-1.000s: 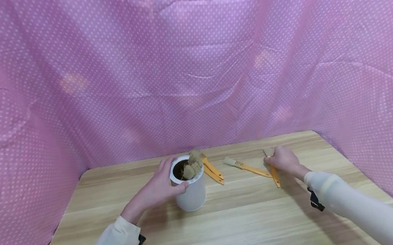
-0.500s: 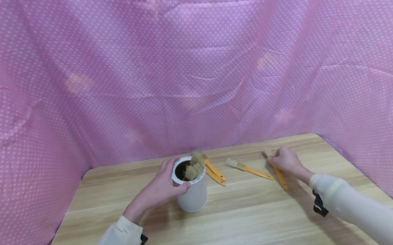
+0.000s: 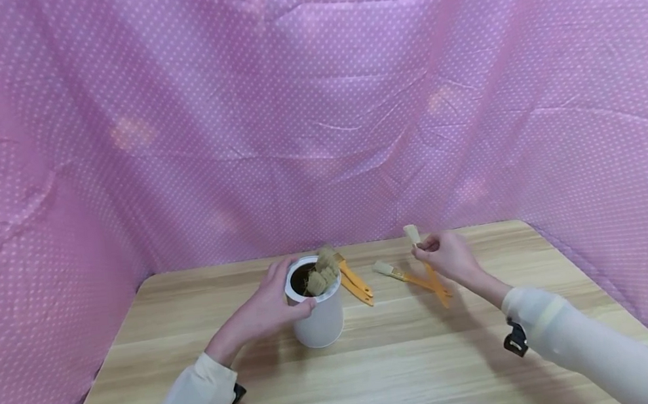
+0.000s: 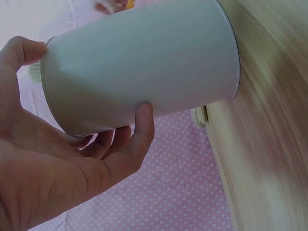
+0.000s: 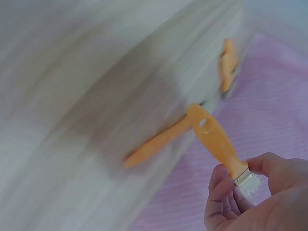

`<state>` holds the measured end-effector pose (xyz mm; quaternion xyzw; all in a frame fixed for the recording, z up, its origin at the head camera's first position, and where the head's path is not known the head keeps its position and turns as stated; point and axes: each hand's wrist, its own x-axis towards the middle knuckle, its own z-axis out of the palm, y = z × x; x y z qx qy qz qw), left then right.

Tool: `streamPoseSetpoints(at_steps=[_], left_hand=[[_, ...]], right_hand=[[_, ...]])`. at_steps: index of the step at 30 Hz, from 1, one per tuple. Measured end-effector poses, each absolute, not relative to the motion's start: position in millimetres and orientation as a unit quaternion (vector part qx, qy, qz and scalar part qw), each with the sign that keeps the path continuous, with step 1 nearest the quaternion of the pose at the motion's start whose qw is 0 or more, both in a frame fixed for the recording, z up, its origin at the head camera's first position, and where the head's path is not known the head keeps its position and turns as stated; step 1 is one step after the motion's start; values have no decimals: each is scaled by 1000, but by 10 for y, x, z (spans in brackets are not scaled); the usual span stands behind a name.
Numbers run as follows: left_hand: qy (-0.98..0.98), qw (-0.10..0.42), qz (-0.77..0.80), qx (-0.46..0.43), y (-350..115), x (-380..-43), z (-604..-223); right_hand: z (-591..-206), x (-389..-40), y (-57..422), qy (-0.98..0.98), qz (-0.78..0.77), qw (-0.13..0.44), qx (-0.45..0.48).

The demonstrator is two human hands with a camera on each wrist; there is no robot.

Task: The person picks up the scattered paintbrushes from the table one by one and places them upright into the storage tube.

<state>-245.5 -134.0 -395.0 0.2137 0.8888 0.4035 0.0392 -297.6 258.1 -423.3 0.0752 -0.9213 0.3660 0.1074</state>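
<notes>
My left hand [image 3: 269, 303] grips the upper part of a white cylindrical can [image 3: 319, 324], thumb and fingers spread round its rim. Tan brush bristles [image 3: 321, 278] stick up out of the can's dark opening. In the left wrist view the can [image 4: 144, 67] fills much of the picture, with several fingers along its side. My right hand [image 3: 451, 258] pinches a paintbrush [image 3: 413, 235] near its metal band, pale bristles up and the orange handle pointing down. The right wrist view shows the held brush's orange handle [image 5: 214, 137] between thumb and fingertips.
One paintbrush [image 3: 389, 269] lies on the wooden table [image 3: 378, 374], its handle partly behind the held one. Beside the can, two more orange-handled brushes [image 3: 358, 284] lie close together. Pink dotted cloth [image 3: 316, 130] hangs around the table's back and sides.
My right hand has picked up the paintbrush from the table and moved it left, bristles now raised, over the lying brush. The left hand stays on the can.
</notes>
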Motion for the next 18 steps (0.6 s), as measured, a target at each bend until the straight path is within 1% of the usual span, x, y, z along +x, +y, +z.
streamPoseSetpoints(at_steps=[7, 14, 18], left_hand=[[890, 43, 401, 212, -1330, -2447, -3940], [893, 49, 394, 212, -1324, -2433, -3918], [895, 49, 389, 212, -1329, -2418, -3907]], right_hand=[[-3987, -2841, 2236, -899, 412, 106, 105], [-3621, -2652, 1928, -865, 476, 91, 132], [-3412, -2588, 1755, -829, 532, 91, 148]])
